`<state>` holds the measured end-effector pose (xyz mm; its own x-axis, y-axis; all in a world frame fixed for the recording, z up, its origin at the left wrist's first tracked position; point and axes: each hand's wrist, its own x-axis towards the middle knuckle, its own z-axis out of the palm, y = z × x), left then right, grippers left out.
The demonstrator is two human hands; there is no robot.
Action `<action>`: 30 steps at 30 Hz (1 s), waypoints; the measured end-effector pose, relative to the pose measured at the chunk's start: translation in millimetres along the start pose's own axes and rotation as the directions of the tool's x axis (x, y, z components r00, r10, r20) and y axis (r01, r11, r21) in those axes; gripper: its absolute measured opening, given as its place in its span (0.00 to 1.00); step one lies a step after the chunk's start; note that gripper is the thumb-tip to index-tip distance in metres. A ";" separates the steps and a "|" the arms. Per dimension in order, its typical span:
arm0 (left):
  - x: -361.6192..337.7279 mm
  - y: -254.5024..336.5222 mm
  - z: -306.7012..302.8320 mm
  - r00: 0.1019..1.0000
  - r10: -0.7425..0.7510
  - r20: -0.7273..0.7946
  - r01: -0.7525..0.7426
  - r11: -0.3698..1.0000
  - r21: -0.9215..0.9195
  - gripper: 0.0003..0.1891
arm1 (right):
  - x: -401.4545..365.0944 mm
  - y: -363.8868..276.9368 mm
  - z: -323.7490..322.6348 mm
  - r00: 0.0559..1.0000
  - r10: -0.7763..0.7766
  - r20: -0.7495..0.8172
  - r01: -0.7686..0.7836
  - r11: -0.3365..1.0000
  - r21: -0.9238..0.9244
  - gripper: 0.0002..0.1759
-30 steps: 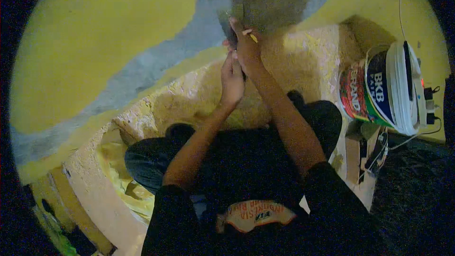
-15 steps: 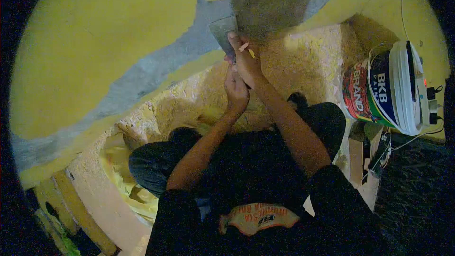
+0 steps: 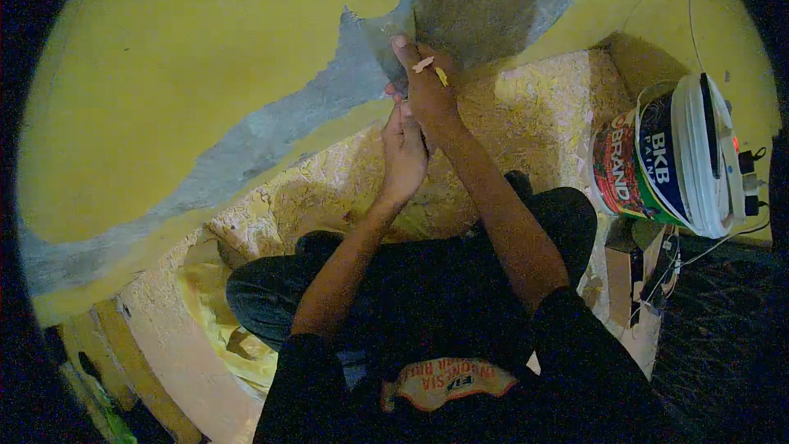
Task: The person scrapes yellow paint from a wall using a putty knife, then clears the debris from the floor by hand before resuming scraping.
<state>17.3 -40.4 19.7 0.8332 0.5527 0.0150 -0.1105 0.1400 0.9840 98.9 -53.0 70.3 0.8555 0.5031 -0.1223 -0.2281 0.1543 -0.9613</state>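
Note:
My right hand (image 3: 432,103) is closed round a scraper (image 3: 383,48), its thumb stretched along the flat, wide blade. The blade lies against the wall (image 3: 246,144), at the border between yellow paint and bare grey surface; it is hard to make out against the grey. Just below, my left hand (image 3: 404,152) grips the scraper's handle end, which the fingers mostly hide. Pink and yellow paint flakes (image 3: 424,65) rest on the back of my right hand.
Paint flakes cover the floor (image 3: 542,107) along the wall. A paint bucket (image 3: 657,156) with a white lid stands at right, cables and a plug beside it. Yellow sheeting (image 3: 214,312) lies by my left knee. A dark round shadow falls on the wall ahead.
Both hands and the scraper have shifted slightly up along the wall. The blade now sits over the edge of the yellow paint. My grip looks the same.

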 end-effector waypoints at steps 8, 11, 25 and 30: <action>3.9 4.7 -5.4 1.000 0.017 -0.014 -0.018 1.000 -0.026 0.15 | 3.2 -0.6 9.4 0.998 0.014 -0.061 -0.012 0.999 0.032 0.26; 4.7 2.3 -11.1 1.000 0.013 -0.012 -0.013 1.000 0.024 0.15 | 2.7 1.3 9.6 0.999 0.011 -0.051 -0.009 0.999 0.040 0.26; 6.8 11.1 -0.6 0.991 0.133 -0.024 -0.126 0.974 0.189 0.18 | 21.1 18.9 3.0 0.933 -0.352 -0.074 0.333 0.923 -0.191 0.24; -2.9 -15.6 2.2 0.970 0.168 -0.178 -0.142 0.978 0.151 0.19 | -2.0 4.0 6.8 0.998 -0.042 0.049 0.045 0.998 -0.050 0.23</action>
<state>17.9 -46.0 4.7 0.6929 0.7056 0.1483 -0.1449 -0.0652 0.9873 93.2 -47.6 68.4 0.8404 0.5375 -0.0693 -0.1663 0.1341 -0.9769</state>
